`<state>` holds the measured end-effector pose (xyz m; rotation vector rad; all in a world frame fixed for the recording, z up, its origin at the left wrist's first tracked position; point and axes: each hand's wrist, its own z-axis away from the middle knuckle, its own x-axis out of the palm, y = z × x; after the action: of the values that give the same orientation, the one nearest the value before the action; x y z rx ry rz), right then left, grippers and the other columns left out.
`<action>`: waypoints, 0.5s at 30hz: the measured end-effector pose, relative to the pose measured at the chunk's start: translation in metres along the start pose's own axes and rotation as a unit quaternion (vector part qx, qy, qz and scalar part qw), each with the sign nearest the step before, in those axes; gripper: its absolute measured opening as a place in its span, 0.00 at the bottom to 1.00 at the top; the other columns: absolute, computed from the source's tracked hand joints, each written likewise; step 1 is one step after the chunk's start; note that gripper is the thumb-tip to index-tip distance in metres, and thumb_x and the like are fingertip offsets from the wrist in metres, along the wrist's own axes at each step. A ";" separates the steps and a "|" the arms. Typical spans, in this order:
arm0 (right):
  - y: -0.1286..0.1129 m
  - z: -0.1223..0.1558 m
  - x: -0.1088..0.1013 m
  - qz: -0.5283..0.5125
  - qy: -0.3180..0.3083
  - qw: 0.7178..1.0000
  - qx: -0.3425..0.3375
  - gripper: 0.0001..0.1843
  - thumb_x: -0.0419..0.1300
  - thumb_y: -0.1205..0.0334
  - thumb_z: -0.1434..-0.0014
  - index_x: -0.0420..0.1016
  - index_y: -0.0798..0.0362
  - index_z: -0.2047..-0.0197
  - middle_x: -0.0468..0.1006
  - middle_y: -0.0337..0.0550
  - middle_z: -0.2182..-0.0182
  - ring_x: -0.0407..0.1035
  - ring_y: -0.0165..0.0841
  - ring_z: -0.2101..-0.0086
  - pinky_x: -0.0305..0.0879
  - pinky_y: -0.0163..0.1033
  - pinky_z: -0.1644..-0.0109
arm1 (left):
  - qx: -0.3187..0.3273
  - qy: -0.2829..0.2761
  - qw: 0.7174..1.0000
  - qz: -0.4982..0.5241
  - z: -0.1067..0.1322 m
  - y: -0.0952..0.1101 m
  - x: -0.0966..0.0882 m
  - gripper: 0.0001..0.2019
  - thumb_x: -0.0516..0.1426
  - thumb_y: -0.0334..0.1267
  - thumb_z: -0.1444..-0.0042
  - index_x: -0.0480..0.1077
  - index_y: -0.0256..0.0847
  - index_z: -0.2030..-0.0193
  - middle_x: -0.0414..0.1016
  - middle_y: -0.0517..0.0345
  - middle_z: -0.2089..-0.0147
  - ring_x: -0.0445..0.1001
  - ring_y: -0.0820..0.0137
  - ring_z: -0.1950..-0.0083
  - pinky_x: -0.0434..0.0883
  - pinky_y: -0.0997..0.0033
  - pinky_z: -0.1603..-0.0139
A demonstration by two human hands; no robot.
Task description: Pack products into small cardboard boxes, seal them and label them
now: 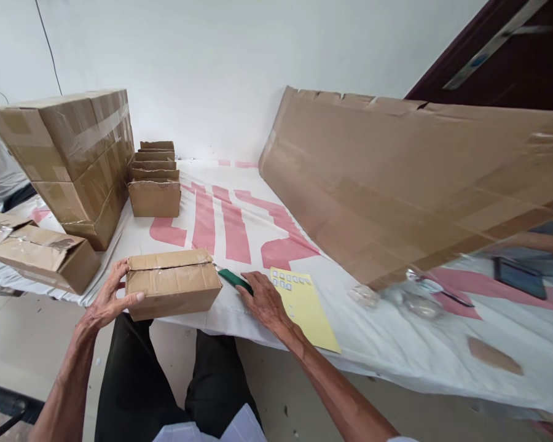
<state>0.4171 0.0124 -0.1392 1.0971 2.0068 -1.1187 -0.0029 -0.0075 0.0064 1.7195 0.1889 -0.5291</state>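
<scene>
A long, narrow cardboard box (pixel 175 288) lies in front of me at the table's near edge, its top flaps meeting in a lengthwise seam. My left hand (pixel 113 298) grips its left end, with the thumb along the front side and the fingers behind the corner. Just right of the box, my right hand (pixel 265 301) is closed on a green-handled knife (pixel 235 280). The knife's tip points left at the box's upper right corner; whether it touches is unclear. Beside this hand lies a yellow sheet (pixel 311 313) bearing several small pale stickers.
Large taped cartons (pixel 83 147) are stacked at the left, with small open boxes (pixel 154 196) lined up beside them. Another long box (pixel 50 252) sits at the near left. A big cardboard panel (pixel 396 178) leans at the right, near a phone (pixel 518 277). A person is partly visible far left.
</scene>
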 end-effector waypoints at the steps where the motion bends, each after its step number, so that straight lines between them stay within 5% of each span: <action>1: -0.005 -0.005 -0.003 -0.015 0.014 1.000 -0.001 0.13 0.56 0.55 0.27 0.78 0.49 0.47 0.82 0.54 0.53 0.75 0.48 0.52 0.73 0.52 0.49 | 0.005 0.002 1.000 0.000 0.000 -0.001 0.002 0.29 0.68 0.57 0.46 0.76 0.48 0.40 0.66 0.46 0.30 0.68 0.48 0.29 0.75 0.51 0.35; 7: -0.059 -0.044 -0.040 -0.147 0.093 0.985 -0.021 0.14 0.56 0.53 0.26 0.81 0.48 0.48 0.83 0.53 0.52 0.77 0.46 0.51 0.76 0.53 0.45 | 0.011 0.007 1.000 0.016 0.002 -0.006 0.010 0.26 0.71 0.56 0.50 0.75 0.45 0.49 0.65 0.45 0.31 0.69 0.48 0.31 0.73 0.54 0.35; 15: -0.126 -0.066 -0.073 -0.187 0.044 0.971 -0.145 0.10 0.59 0.61 0.27 0.83 0.49 0.54 0.84 0.49 0.55 0.78 0.44 0.52 0.77 0.53 0.45 | 0.015 0.011 1.000 0.023 0.001 -0.012 0.013 0.24 0.69 0.54 0.47 0.72 0.47 0.48 0.65 0.48 0.30 0.68 0.49 0.30 0.72 0.53 0.35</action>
<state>0.3373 0.0039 -0.0014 0.6444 2.4237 -0.9199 0.0039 -0.0084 -0.0100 1.7546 0.1580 -0.4811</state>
